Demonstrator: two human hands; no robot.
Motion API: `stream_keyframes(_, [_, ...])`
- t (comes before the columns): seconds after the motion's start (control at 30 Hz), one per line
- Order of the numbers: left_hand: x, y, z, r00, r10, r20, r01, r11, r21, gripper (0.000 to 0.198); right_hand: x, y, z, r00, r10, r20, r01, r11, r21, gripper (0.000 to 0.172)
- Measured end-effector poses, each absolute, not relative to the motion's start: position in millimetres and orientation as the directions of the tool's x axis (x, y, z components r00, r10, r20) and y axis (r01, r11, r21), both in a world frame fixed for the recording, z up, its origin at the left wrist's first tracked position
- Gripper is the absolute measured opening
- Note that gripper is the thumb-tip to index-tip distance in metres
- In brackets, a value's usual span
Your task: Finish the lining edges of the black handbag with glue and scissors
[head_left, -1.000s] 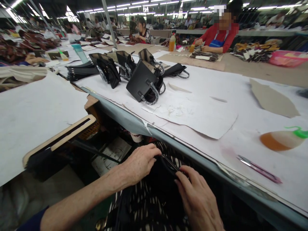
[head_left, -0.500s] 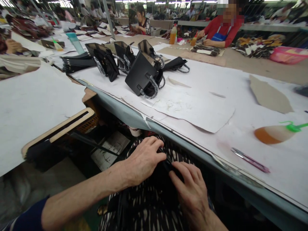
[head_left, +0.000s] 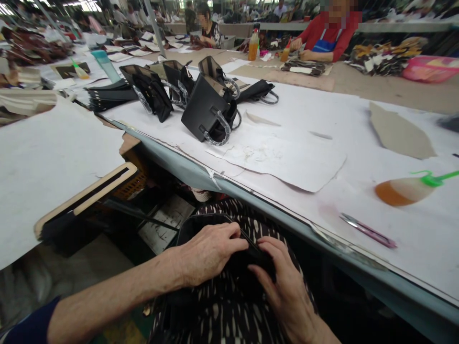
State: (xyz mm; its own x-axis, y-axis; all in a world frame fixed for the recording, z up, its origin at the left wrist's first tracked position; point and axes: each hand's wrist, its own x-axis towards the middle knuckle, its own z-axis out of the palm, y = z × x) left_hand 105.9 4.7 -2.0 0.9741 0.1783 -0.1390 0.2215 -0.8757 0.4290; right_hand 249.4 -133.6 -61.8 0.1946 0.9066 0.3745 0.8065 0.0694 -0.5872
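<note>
A black bag (head_left: 189,230) lies across the lap, over black-and-white patterned cloth. Its rim faces up and part of it blends into the dark below. My left hand (head_left: 215,251) is closed on the rim, thumb and fingers pinched together. On the right part of the same rim, my right hand (head_left: 285,284) has its fingers over the edge and the thumb on the near side. Pink-handled thread snips (head_left: 369,231) lie on the white-covered table (head_left: 358,138), near a bottle of amber liquid (head_left: 399,191) with a green spout.
Several black handbags (head_left: 201,107) with plastic-wrapped handles stand on the table ahead. A beige-rimmed black piece (head_left: 86,200) juts from the white surface at left. The table edge (head_left: 251,198) runs diagonally beyond the lap. A person in red (head_left: 330,43) works across the table.
The left part of the bag's rim has come into clearer view. My right thumb has moved lower, apart from its fingers. The view has shifted slightly.
</note>
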Motion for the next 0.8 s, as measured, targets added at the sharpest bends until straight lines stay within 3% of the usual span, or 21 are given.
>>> stream_keyframes(0.2, [112.7, 5.2, -4.8, 0.964, 0.186, -0.189, 0.253, -0.86, 0.443, 0.024, 254.8, -136.7, -57.1, 0.271, 0.961, 0.056, 0.639, -0.136, -0.757, 0.025])
stream_keyframes(0.43, [121.7, 4.1, -2.1, 0.934, 0.233, -0.272, 0.324, -0.872, 0.367, 0.018, 258.1, -130.2, -52.6, 0.281, 0.96, -0.012, 0.567, -0.176, -0.804, 0.02])
stream_keyframes(0.7, [128.2, 8.3, -13.5, 0.959, 0.186, -0.216, 0.238, -0.94, 0.245, 0.006, 257.4, -126.7, -51.2, 0.281, 0.96, -0.003, 0.564, -0.168, -0.809, 0.015])
stream_keyframes(0.8, [131.7, 8.9, -9.7, 0.969, 0.119, -0.218, 0.17, -0.958, 0.233, 0.013, 256.5, -124.3, -50.6, 0.301, 0.954, 0.014, 0.568, -0.167, -0.806, 0.015])
